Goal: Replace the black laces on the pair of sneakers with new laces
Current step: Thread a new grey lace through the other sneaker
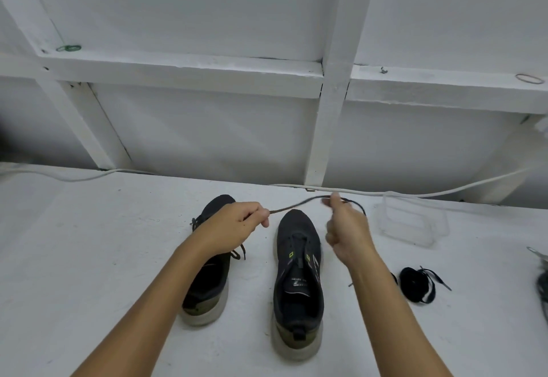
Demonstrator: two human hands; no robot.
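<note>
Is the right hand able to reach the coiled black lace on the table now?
Probably yes, but not at once: the coiled black lace lies uncovered beside the right forearm, yet the right hand and left hand both hold a stretched lace.

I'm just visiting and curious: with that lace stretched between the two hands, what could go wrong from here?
The black lace held between the left hand and right hand could get mixed up with the coiled black lace on the table, since both look alike. Its trailing end might also snag on the clear plastic container nearby.
</note>
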